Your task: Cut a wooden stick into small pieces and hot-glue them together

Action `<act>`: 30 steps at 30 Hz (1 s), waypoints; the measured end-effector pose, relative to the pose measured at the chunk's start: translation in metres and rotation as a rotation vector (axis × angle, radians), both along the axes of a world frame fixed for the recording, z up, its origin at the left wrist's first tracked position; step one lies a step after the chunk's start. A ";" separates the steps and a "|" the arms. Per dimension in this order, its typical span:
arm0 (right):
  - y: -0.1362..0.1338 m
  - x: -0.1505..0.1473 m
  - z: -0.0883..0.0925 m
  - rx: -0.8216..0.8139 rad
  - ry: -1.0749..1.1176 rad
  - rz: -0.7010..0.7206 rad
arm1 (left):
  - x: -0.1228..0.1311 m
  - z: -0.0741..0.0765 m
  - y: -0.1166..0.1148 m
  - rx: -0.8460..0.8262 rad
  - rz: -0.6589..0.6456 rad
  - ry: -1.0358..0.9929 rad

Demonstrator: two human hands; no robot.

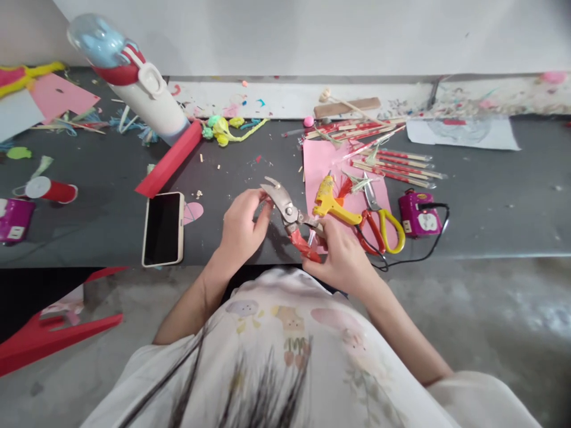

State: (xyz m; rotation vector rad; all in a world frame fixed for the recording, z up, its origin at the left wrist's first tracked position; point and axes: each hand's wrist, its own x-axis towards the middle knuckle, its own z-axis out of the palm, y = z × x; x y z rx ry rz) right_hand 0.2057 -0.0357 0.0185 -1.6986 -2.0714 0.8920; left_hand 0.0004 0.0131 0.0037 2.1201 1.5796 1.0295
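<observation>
My right hand [341, 252] grips the red handles of a pair of metal shears [288, 211] over the dark table's front edge [107, 238]. The shear blades stand apart and point up and left. My left hand [243, 226] is curled close to the blades, fingertips pinched by the lower blade; whatever it holds is too small to see. A yellow glue gun [332, 205] and red-and-yellow scissors [381, 223] lie on a pink sheet [321, 160] just right of my hands.
A phone [163, 227] lies left of my hands. A white bottle with a red-and-blue top [134, 77] and a red paper strip [169, 159] stand behind it. Patterned sticks [392, 160], a purple power unit [418, 214] and a red cup [51, 190] also sit here.
</observation>
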 end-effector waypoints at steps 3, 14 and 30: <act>-0.007 0.000 0.002 0.042 -0.080 0.026 | 0.000 -0.002 -0.007 -0.055 0.012 -0.084; -0.021 0.000 0.005 0.170 -0.151 0.046 | -0.002 -0.012 -0.012 0.212 -0.109 -0.280; -0.020 -0.002 0.003 -0.041 0.006 0.040 | -0.013 0.000 -0.010 0.058 -0.169 -0.302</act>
